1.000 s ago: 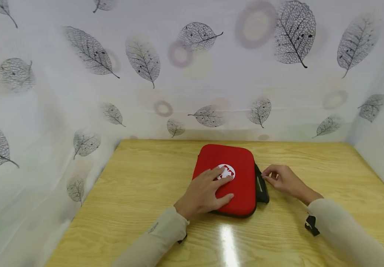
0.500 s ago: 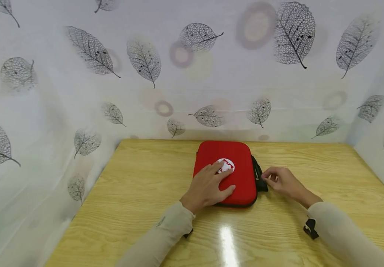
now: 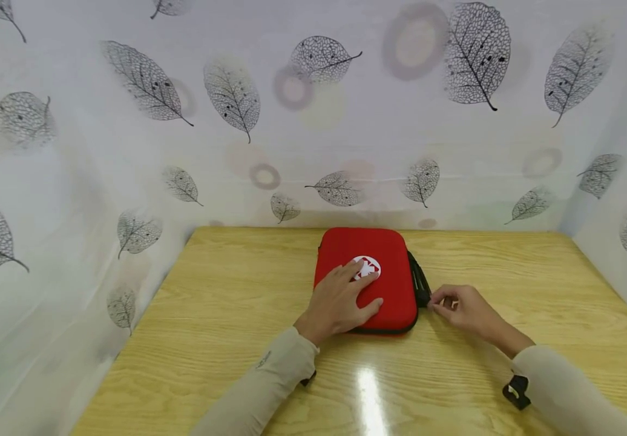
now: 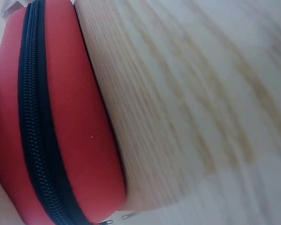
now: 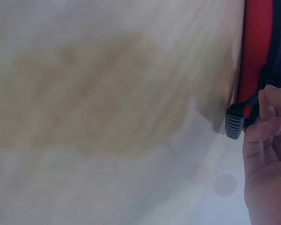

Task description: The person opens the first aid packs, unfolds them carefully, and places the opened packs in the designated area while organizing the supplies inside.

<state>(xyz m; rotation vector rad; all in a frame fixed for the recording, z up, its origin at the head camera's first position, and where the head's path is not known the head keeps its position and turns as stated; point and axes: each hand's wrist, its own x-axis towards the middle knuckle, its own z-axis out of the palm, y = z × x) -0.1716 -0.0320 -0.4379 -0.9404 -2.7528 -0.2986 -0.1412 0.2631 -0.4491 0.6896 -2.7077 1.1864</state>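
A red zip-up case (image 3: 365, 243) with a white emblem lies flat on the wooden table. My left hand (image 3: 336, 303) rests spread on its lid, fingertips at the emblem. In the left wrist view, the black zipper (image 4: 32, 108) runs along the case's side. At the right side of the case, my right hand (image 3: 468, 312) pinches with thumb and forefinger at the zipper; the zipper pull is mostly hidden by the fingertips. A black handle strap (image 3: 420, 278) hangs from that side, beside the fingers. Its ribbed plastic buckle (image 5: 234, 123) shows in the right wrist view.
The wooden table (image 3: 226, 339) extends on both sides of the case. A leaf-patterned cloth (image 3: 270, 139) hangs behind and along the sides of the table. A bright reflection lies on the tabletop in front of the case.
The case has slid a little away from me and slightly left, the left hand staying on it. The right hand has come slightly nearer me along the case's side; the strap has shifted.
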